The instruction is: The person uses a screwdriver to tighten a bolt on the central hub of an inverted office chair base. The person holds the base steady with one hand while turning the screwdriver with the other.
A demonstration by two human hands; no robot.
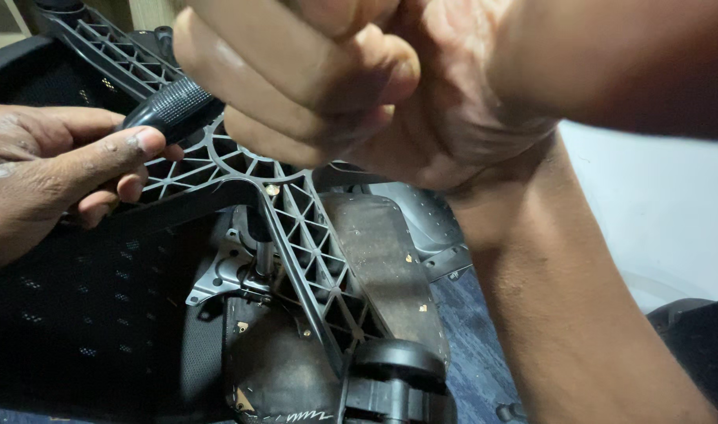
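An office chair lies overturned, and its black ribbed star base (300,235) points toward me. My right hand (312,78) is clenched in a fist close to the camera, around a black tool handle with a textured grip (174,106). The working end of the tool is hidden inside the fist. My left hand (45,169) comes in from the left and curls its fingers over one arm of the base. Its thumb lies against the end of the handle. The metal centre column (261,255) drops from the hub to a grey mechanism plate (218,279).
A black caster wheel (394,377) sits at the end of the near base arm. The dusty dark seat underside (375,251) lies behind the base, with black mesh fabric (76,314) at lower left. A white surface (657,212) stands at right, above blue carpet (469,338).
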